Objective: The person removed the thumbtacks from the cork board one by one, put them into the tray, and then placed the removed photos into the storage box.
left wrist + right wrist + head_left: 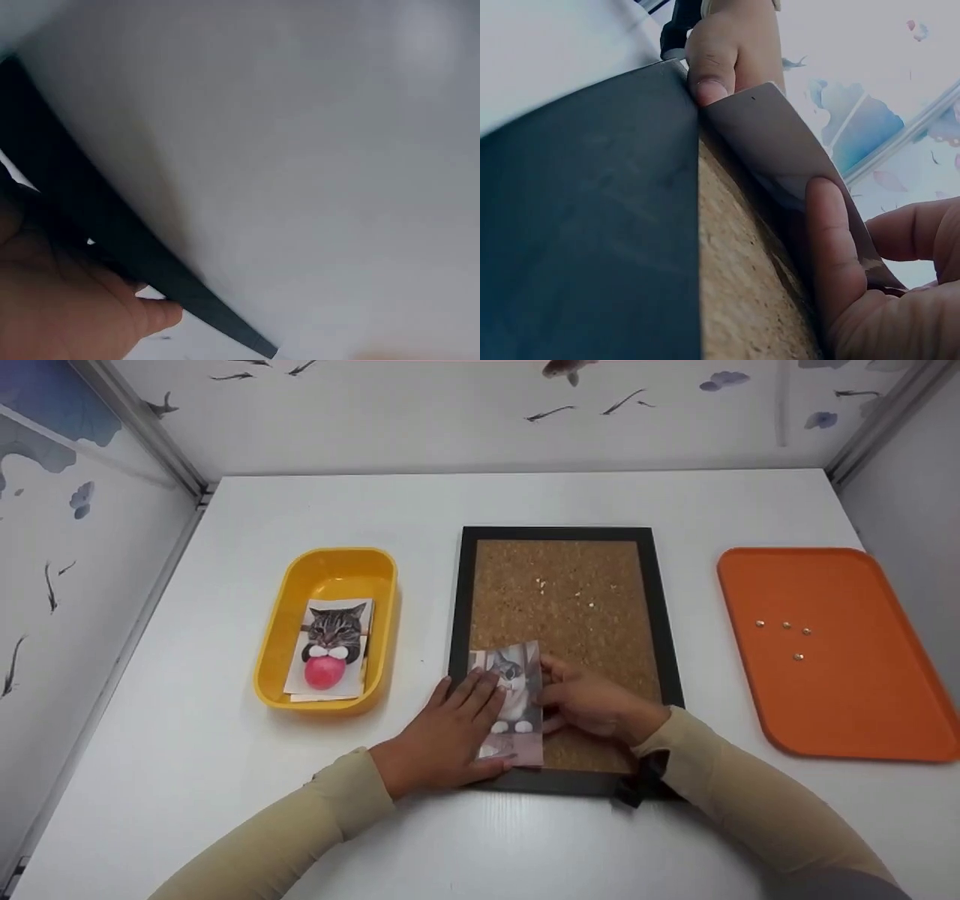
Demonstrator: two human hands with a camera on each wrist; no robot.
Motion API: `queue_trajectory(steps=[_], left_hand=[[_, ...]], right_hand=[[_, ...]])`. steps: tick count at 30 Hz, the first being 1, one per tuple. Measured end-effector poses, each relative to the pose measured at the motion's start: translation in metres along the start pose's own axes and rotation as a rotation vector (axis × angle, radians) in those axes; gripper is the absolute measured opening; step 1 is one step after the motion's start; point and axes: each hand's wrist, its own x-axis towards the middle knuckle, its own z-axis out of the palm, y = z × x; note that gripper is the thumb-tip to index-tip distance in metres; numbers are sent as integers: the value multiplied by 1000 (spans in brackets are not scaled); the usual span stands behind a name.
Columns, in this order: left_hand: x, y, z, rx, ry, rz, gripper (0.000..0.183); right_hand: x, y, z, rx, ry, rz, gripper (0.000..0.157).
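A cat photo card (517, 709) overlaps the lower left of the cork board (562, 622), which has a black frame (460, 592). My left hand (454, 727) lies over the card's left side with straight fingers pressing on it. At the card's right edge, my right hand (592, 701) pinches the card between its fingers. In the right wrist view the card (780, 142) bows up from the cork (735, 262), with one finger (831, 232) against its near face. The left wrist view shows part of the left hand (67, 315) beside the dark frame edge (142, 240).
Left of the board stands a yellow tray (262, 660) holding cat photo cards (330, 649), the top one with a pink ball. An orange tray (847, 697) on the right carries several small metallic pins (798, 657). Printed walls (450, 420) enclose the white table (337, 510).
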Motion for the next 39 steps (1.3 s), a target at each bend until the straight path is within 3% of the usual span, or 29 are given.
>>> queue_trajectory(steps=[5,11,14,17,22,25,27,32,39], left_hand=[[-11,-3,-9,-74,24,-13,86],[-37,-8,-29,-189,75,-62,73],[-54,-14,-40,-197,166,-104,72],[-69,-24,-47,-172,297,-138,71],[-91,-53,-50,-90,494,-212,77],[-105,-73,-49,-56,554,-278,80],[-114,-86,-49,-77,541,-333,84],[-132,-115,-50,-151,422,-471,96],[-137,-143,-45,-202,333,-569,100]], right_hand=[[1,3,1,21,-11,-4,69],[1,3,2,31,-2,-1,70],[1,1,2,24,-7,-11,69],[1,0,2,20,-13,-18,68],[1,0,2,25,-11,-18,68],[1,0,2,24,-13,-21,68],[1,0,2,22,-11,-23,67],[1,1,2,22,-7,-20,66],[1,2,2,20,-4,-10,67]])
